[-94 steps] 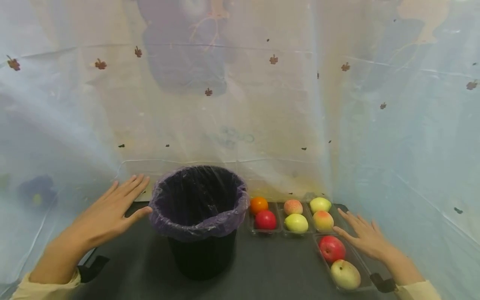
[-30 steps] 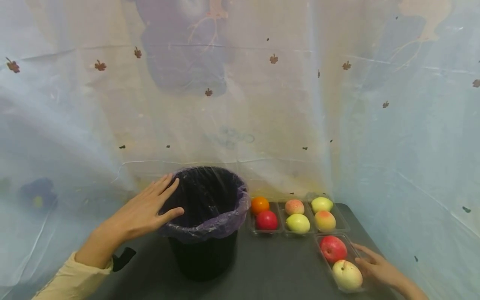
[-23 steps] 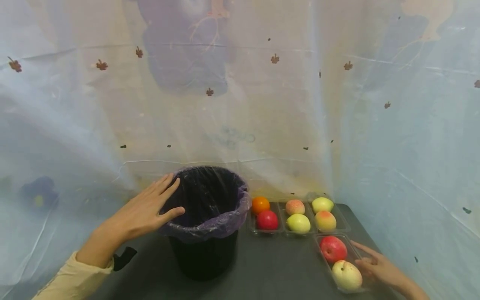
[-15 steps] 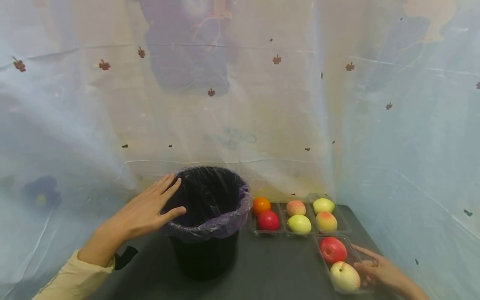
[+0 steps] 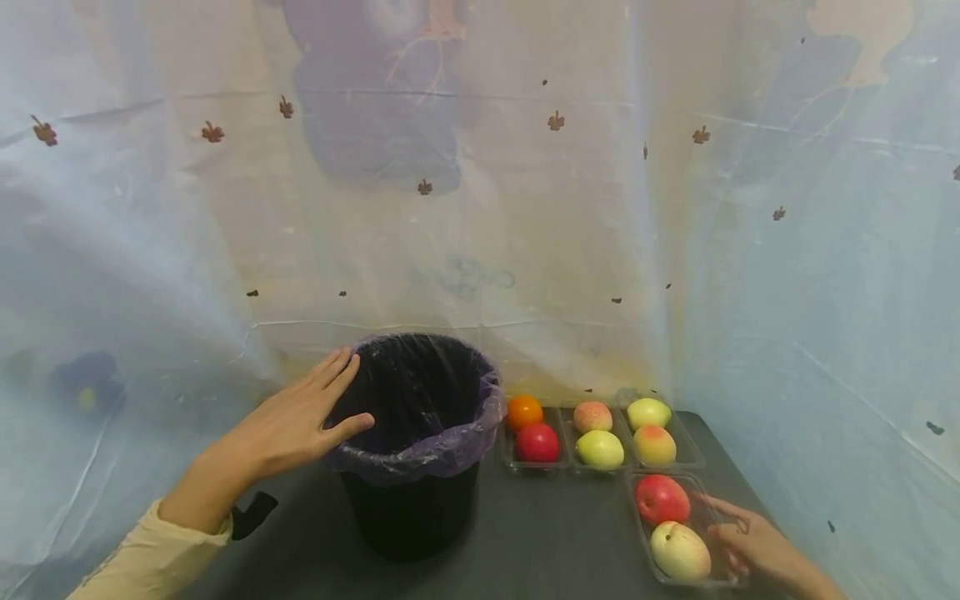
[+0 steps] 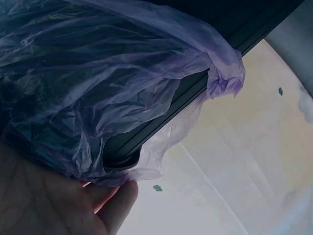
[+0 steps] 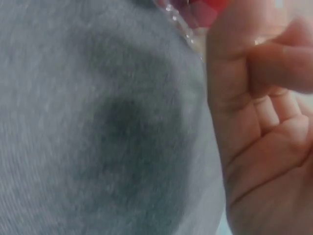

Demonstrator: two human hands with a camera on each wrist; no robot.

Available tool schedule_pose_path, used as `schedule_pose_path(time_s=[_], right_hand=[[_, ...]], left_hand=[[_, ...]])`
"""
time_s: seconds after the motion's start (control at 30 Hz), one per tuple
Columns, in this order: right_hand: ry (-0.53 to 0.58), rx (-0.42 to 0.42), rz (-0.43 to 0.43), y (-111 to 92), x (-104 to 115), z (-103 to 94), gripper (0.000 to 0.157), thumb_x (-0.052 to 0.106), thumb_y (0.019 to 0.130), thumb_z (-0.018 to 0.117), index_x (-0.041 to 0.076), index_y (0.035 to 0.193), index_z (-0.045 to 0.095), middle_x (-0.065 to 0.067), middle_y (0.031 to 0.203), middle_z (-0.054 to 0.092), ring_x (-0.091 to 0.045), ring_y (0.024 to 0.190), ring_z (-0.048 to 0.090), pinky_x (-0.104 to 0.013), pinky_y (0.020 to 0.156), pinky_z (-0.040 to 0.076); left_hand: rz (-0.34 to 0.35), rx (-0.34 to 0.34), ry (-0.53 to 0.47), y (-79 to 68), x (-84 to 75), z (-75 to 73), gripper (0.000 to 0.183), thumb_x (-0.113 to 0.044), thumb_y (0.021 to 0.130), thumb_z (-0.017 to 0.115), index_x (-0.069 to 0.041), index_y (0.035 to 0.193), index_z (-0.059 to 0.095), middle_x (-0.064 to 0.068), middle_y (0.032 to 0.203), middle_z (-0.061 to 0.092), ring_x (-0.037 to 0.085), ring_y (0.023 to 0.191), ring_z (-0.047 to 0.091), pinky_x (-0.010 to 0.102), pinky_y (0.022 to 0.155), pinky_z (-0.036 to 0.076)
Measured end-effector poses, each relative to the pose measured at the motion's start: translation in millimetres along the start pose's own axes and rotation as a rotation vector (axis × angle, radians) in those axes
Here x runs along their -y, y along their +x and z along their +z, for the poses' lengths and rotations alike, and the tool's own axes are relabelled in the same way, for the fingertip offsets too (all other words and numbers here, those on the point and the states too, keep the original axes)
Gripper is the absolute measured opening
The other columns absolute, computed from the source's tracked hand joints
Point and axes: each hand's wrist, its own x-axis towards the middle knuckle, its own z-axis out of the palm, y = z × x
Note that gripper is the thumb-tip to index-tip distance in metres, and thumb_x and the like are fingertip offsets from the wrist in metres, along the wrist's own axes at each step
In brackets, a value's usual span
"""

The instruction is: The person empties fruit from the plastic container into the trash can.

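Observation:
My left hand [image 5: 288, 429] rests on the left rim of a black bin [image 5: 412, 512], fingers straight and thumb reaching over the opening. A thin purple bag [image 5: 465, 446] lines the bin and folds over its rim; the left wrist view shows the bag [image 6: 146, 58] close up beside that hand's fingers. On the right, my right hand [image 5: 761, 546] grips the right side of a clear plastic tray [image 5: 647, 537], thumb over its edge. In this tray lie a red apple [image 5: 662, 498] and a pale yellow peach-like fruit [image 5: 680, 550]. The right wrist view shows curled fingers [image 7: 234, 83].
Behind stand three more clear trays: one with an orange [image 5: 524, 412] and a red fruit [image 5: 537, 442], one with a peach [image 5: 592, 417] and a lemon [image 5: 600, 450], one with a lemon [image 5: 648, 413] and a peach [image 5: 654, 446]. Plastic sheeting [image 5: 480, 233] surrounds the dark table [image 5: 540, 533].
My left hand has moved right onto the bin rim. My right hand has come down to the front tray, which has shifted slightly left with its two fruits.

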Motion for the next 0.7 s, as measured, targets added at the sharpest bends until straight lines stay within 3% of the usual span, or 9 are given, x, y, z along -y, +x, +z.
schedule_pose_path(time_s=[0.13, 0.2, 0.27, 0.37, 0.43, 0.5, 0.6, 0.7], right_hand=[[-0.009, -0.054, 0.014, 3.7, 1.5, 2.3, 0.066, 0.021, 0.107, 0.049, -0.01, 0.155, 0.017, 0.003, 0.055, 0.052, -0.009, 0.049, 0.056, -0.041, 0.054, 0.058], [0.001, -0.078, 0.011, 4.4, 1.5, 2.8, 0.059, 0.021, 0.107, 0.05, 0.001, 0.157, 0.028, 0.002, 0.054, 0.051, -0.008, 0.049, 0.055, -0.039, 0.052, 0.057], [0.011, -0.097, -0.016, 5.0, 1.4, 3.8, 0.049, 0.02, 0.107, 0.05, 0.02, 0.154, 0.04, 0.0, 0.053, 0.051, -0.008, 0.047, 0.053, -0.038, 0.05, 0.056], [-0.002, -0.126, -0.04, 6.3, 4.5, 6.5, 0.038, 0.02, 0.106, 0.051, 0.046, 0.134, 0.052, -0.001, 0.053, 0.051, -0.006, 0.046, 0.051, -0.036, 0.047, 0.054], [-0.019, -0.138, -0.046, 7.4, 7.1, 8.5, 0.037, 0.021, 0.106, 0.051, 0.049, 0.131, 0.053, 0.0, 0.053, 0.052, -0.006, 0.045, 0.05, -0.037, 0.046, 0.054], [-0.025, -0.148, -0.038, 7.9, 10.2, 10.4, 0.037, 0.022, 0.106, 0.052, 0.039, 0.139, 0.052, 0.001, 0.053, 0.052, -0.006, 0.045, 0.05, -0.038, 0.046, 0.054], [-0.022, -0.155, -0.016, 7.8, 14.5, 13.1, 0.051, 0.022, 0.106, 0.053, 0.011, 0.154, 0.04, 0.005, 0.053, 0.051, -0.006, 0.044, 0.05, -0.042, 0.049, 0.056], [-0.02, -0.154, -0.011, 7.6, 18.1, 15.8, 0.064, 0.021, 0.105, 0.054, -0.009, 0.154, 0.026, 0.006, 0.053, 0.05, -0.007, 0.044, 0.051, -0.044, 0.05, 0.057]], left_hand=[[-0.001, 0.004, 0.006, -0.4, -1.1, -0.4, 0.093, -0.07, 0.098, 0.038, -0.011, 0.162, 0.008, 0.007, 0.168, 0.0, 0.034, 0.154, 0.007, 0.062, 0.118, 0.02], [0.002, 0.005, 0.009, 0.1, -1.9, -0.5, 0.093, -0.07, 0.098, 0.038, -0.01, 0.162, 0.008, 0.007, 0.168, 0.001, 0.034, 0.154, 0.007, 0.062, 0.119, 0.02], [0.003, 0.008, 0.007, 0.6, -2.1, -0.4, 0.093, -0.07, 0.098, 0.038, -0.009, 0.162, 0.009, 0.008, 0.168, 0.001, 0.034, 0.154, 0.006, 0.061, 0.119, 0.019], [0.0, 0.007, 0.01, 0.9, -1.7, -0.4, 0.093, -0.07, 0.098, 0.038, -0.009, 0.162, 0.009, 0.008, 0.168, 0.001, 0.034, 0.154, 0.007, 0.061, 0.119, 0.02], [-0.004, 0.007, 0.013, 0.6, -1.2, -0.4, 0.093, -0.07, 0.098, 0.038, -0.009, 0.162, 0.01, 0.008, 0.168, 0.001, 0.034, 0.154, 0.007, 0.062, 0.119, 0.02], [-0.005, 0.007, 0.017, 0.2, -1.0, -0.2, 0.093, -0.07, 0.098, 0.038, -0.009, 0.162, 0.01, 0.008, 0.168, 0.001, 0.034, 0.154, 0.007, 0.062, 0.118, 0.021], [-0.002, 0.004, 0.014, -0.2, -1.3, -0.2, 0.092, -0.07, 0.098, 0.038, -0.009, 0.162, 0.01, 0.008, 0.168, 0.001, 0.034, 0.154, 0.007, 0.062, 0.118, 0.02], [0.002, 0.003, 0.01, -0.4, -1.7, -0.3, 0.092, -0.07, 0.098, 0.038, -0.009, 0.162, 0.011, 0.008, 0.168, 0.001, 0.034, 0.154, 0.007, 0.062, 0.119, 0.02]])
